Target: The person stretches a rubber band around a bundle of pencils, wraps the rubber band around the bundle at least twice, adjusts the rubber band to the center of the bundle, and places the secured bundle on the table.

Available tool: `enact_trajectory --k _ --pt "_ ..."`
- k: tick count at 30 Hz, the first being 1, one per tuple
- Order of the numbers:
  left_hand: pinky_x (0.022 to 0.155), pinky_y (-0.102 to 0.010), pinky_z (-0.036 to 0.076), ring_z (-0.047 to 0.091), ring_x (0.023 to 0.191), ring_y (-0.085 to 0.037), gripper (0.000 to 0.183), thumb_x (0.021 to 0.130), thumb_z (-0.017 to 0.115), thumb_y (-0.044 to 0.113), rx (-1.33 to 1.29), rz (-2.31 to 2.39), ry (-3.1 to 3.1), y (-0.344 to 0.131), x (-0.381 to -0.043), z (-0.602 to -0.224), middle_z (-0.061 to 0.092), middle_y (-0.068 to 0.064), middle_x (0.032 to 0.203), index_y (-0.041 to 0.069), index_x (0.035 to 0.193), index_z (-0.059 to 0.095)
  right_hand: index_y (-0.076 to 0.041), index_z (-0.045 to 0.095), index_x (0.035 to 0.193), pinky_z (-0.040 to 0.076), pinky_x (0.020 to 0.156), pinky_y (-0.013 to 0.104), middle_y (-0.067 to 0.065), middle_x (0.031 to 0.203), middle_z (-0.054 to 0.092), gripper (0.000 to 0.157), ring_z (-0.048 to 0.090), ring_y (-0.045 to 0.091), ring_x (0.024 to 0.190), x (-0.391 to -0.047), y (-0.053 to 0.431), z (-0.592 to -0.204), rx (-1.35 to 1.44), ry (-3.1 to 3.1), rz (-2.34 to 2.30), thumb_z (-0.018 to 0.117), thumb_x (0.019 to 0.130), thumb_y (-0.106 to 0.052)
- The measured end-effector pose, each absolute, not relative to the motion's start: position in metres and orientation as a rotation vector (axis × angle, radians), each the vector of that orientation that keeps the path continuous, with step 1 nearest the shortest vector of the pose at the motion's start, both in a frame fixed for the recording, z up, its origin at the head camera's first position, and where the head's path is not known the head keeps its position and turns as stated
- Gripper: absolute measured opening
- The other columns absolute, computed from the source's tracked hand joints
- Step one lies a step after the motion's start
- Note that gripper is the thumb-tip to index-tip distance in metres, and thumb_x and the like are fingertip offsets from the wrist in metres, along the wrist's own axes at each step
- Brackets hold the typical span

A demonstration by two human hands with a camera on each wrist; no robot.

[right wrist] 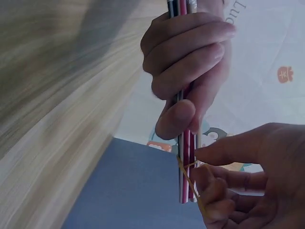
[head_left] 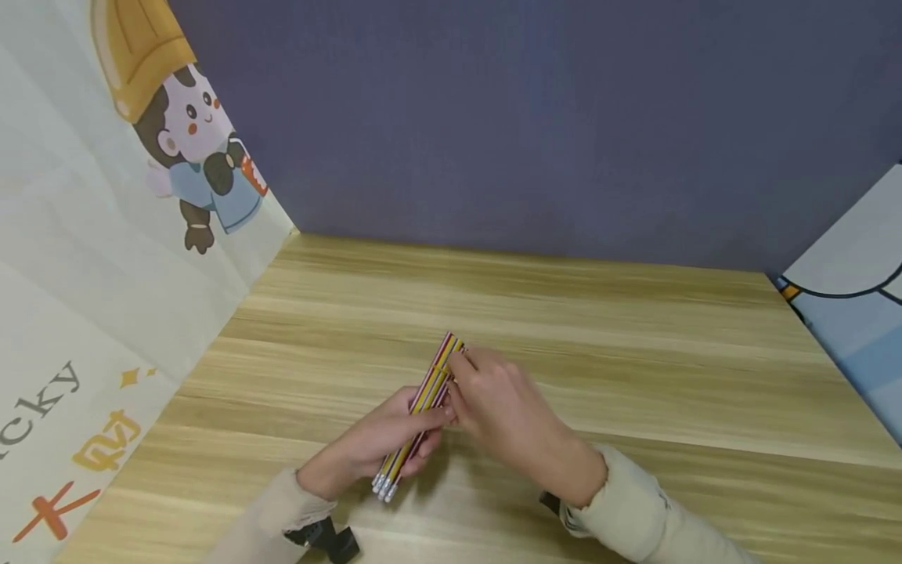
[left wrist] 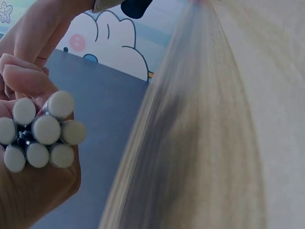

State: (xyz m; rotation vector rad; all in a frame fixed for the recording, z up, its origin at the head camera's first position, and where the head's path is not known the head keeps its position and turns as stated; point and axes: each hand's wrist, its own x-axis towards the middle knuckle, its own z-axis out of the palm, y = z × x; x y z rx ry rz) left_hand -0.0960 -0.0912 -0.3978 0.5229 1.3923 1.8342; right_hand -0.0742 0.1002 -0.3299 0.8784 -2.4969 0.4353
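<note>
A bundle of striped pencils (head_left: 427, 398) is held slantwise over the table, its eraser ends toward the person. My left hand (head_left: 380, 435) grips the bundle around its middle, thumb across the top. White round erasers (left wrist: 46, 130) face the left wrist camera, packed closely together. A thin yellow rubber band (right wrist: 189, 182) loops around the pencils near their far end. My right hand (head_left: 509, 409) pinches the band between curled fingers and stretches it out to the side of the bundle, as the right wrist view shows.
The wood-grain table (head_left: 669, 360) spreads beneath both hands. A dark blue-grey panel (head_left: 528, 125) stands at the back. White cartoon-printed sheeting (head_left: 77, 211) flanks the left, and another printed panel (head_left: 856, 313) the right. Black wrist mounts (head_left: 331, 540) sit at the sleeves.
</note>
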Motion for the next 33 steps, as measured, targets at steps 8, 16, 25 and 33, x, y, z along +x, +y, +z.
enact_trajectory --k 8,16,25,33 --pt "0.034 -0.018 0.040 0.046 0.039 -0.006 0.020 0.104 0.051 0.018 0.518 1.866 1.432 -0.095 -0.098 -0.397 0.051 0.004 0.058 0.002 0.116 0.055 -0.017 0.061 0.080 0.049 0.057 0.014 -0.010 0.074 0.060 0.015 0.055 0.001 0.066 -0.082 0.108 -0.329 1.049 -2.539 0.926 0.072 0.089 -0.011" --pt "0.032 -0.021 0.039 0.045 0.037 -0.007 0.014 0.103 0.051 0.014 0.593 1.879 1.427 -0.098 -0.098 -0.393 0.050 0.003 0.057 0.001 0.106 0.056 -0.018 0.054 0.079 0.049 0.060 0.019 -0.011 0.069 0.050 0.022 0.049 0.001 0.063 -0.089 0.118 -0.329 1.307 -2.321 1.359 0.068 0.093 -0.010" --pt "0.028 -0.026 0.033 0.045 0.037 -0.005 0.022 0.109 0.039 0.017 0.734 1.952 1.220 -0.103 -0.098 -0.392 0.049 0.007 0.056 0.002 0.109 0.056 -0.017 0.059 0.107 0.038 0.053 0.021 -0.008 0.065 0.043 0.018 0.042 0.006 0.056 -0.094 0.118 -0.332 1.137 -2.466 1.491 0.071 0.094 -0.017" --pt "0.030 -0.021 0.033 0.045 0.038 -0.002 0.023 0.109 0.039 0.021 0.714 2.023 1.230 -0.105 -0.100 -0.388 0.048 0.009 0.057 0.006 0.108 0.057 -0.007 0.048 0.107 0.052 0.063 0.028 0.009 0.089 0.057 0.020 0.057 0.020 0.078 -0.102 0.118 -0.337 1.098 -2.311 1.871 0.057 0.095 0.005"
